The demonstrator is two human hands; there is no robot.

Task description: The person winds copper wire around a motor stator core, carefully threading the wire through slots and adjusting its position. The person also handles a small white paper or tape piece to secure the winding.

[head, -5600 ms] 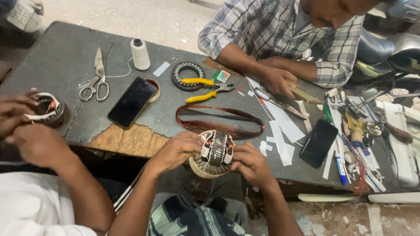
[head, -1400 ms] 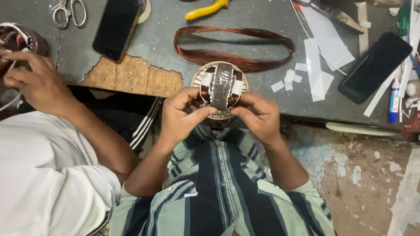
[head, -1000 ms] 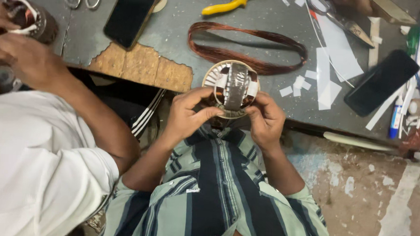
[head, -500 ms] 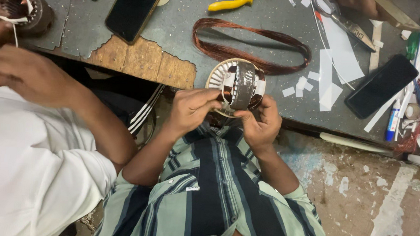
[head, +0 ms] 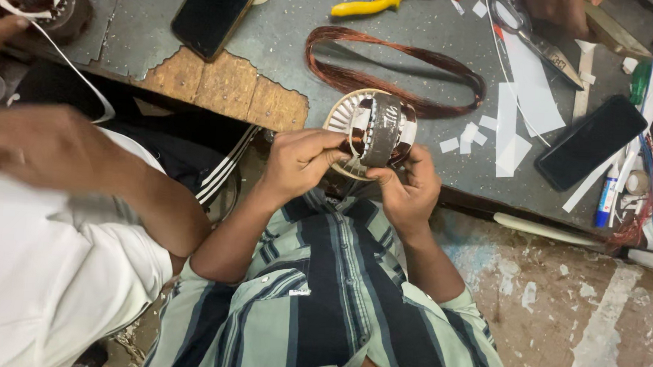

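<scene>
Gripping the round motor stator [head: 372,130] at the near table [head: 422,54] edge, left hand [head: 298,162] clamped its rim at 9 o'clock, right hand [head: 408,191] pinched it from 5 o'clock, fingertips on the windings. Copper wire loop [head: 392,64] lay at 12 o'clock, touching or just beside. Best judged: steady the core, press slot paper in evenly, avoid nicking wire.

Soft, even daylight fell on the grey worktop [head: 422,54], with only weak shadows under it. The stator [head: 374,130] at its near edge was sharp. Left of the stator, a co-worker's forearm [head: 60,155] was smeared by motion blur. No glare showed.
</scene>
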